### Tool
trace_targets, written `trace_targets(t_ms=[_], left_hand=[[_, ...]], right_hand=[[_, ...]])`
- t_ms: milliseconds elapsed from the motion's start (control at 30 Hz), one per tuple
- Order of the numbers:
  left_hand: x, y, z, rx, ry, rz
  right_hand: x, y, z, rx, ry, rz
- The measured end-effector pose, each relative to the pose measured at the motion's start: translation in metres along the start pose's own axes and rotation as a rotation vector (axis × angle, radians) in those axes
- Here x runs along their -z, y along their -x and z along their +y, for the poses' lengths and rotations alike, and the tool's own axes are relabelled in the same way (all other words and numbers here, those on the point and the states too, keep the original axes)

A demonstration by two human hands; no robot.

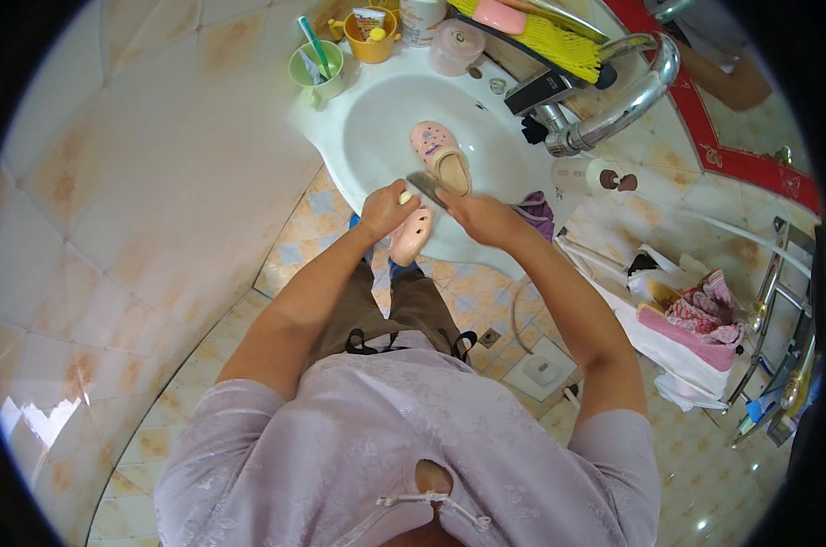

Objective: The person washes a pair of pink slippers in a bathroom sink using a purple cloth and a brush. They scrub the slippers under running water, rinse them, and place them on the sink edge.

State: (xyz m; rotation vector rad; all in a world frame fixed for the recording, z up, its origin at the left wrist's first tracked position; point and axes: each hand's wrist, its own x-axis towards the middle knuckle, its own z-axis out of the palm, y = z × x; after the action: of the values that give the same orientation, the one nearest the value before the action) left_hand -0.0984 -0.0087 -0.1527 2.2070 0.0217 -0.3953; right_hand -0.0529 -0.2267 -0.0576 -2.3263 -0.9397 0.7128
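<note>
My left hand (385, 211) is closed around a pink clog (411, 239), held over the near rim of the white washbasin (358, 187). My right hand (479, 217) grips a flat grey oblong tool (425, 188), its end close to my left fingers and the held clog. What kind of tool it is, and whether it touches the clog, I cannot make out. A second pink clog (436, 144) with a beige lining lies in the basin, just beyond my hands, its toe pointing away from me.
A chrome faucet (613, 118) arches at the basin's right. A green cup (317, 75) with a toothbrush, an orange cup (367, 41) and a lidded tub (456, 46) line the far rim. Purple cloth (535, 215) hangs at the right edge, near a white bottle (581, 175).
</note>
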Motion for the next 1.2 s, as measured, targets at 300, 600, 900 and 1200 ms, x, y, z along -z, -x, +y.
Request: trace_targets(t_ms=[300,600,900,1200], left_hand=[[0.009,-0.002,0.002,0.034,0.036,-0.086],[0.006,-0.006,0.011,0.013,-0.02,-0.134],[0.022,0.018,0.051,-0.322,0.095,0.005],[0.055,-0.014,0.084,-0.416,0.127,0.259]], right_hand=[[-0.024,-0.057,0.005,-0.212,0.074,0.061],[0.0,0.011,-0.032,-0.369,0.014,-0.112],[-0.039,-0.031,0.023,-0.512,-0.871,0.416],[-0.009,-0.048,-0.027,-0.461,-0.468,0.702]])
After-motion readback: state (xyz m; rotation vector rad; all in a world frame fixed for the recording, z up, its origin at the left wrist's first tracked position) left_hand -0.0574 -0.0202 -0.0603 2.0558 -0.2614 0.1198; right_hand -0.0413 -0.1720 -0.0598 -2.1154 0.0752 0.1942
